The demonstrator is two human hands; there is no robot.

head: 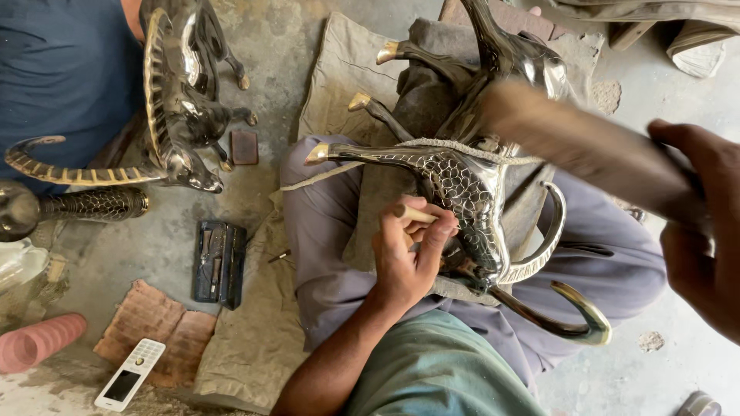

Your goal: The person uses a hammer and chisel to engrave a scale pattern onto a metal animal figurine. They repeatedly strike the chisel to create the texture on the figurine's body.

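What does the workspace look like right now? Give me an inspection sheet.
Surface: cloth spread on a concrete floor; work rests on the person's lap.
Job's things: metal animal figure lying across the lap, legs pointing left; thin punch set against its patterned body; wooden mallet, blurred, above it.
Clutter: second animal figure, small tool case, white phone, pink ribbed tube.
Grippers: left hand grips the punch; right hand grips the mallet.
Cables: nothing seen.
Surroundings: another person in a blue shirt, top left.
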